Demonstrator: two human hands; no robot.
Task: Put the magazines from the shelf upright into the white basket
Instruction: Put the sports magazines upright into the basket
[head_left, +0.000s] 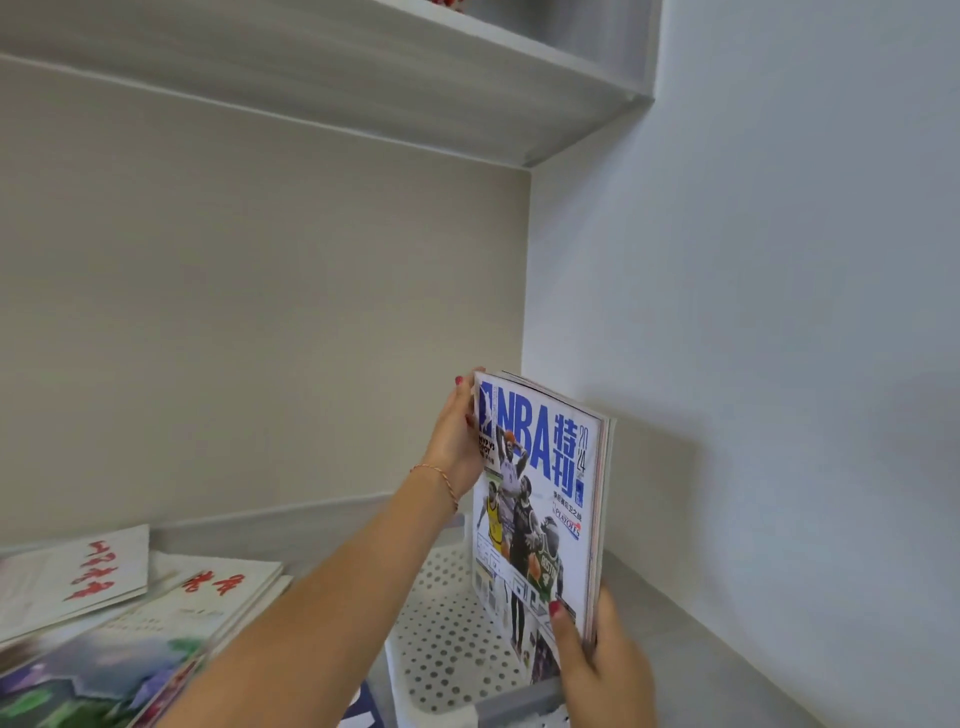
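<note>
A stack of magazines with a blue NBA cover (540, 499) stands upright over the white perforated basket (447, 639) in the shelf's right corner. My left hand (457, 441) grips the stack's upper left edge, fingers curled behind it. My right hand (597, 660) holds the lower right corner, thumb pressed on the cover. The stack's bottom edge dips inside the basket; whether it touches the floor of the basket is hidden.
More magazines (130, 634) with red lettering lie flat in a loose pile on the shelf to the left. The side wall (753, 364) is close on the right of the basket. An upper shelf board (415, 78) runs overhead.
</note>
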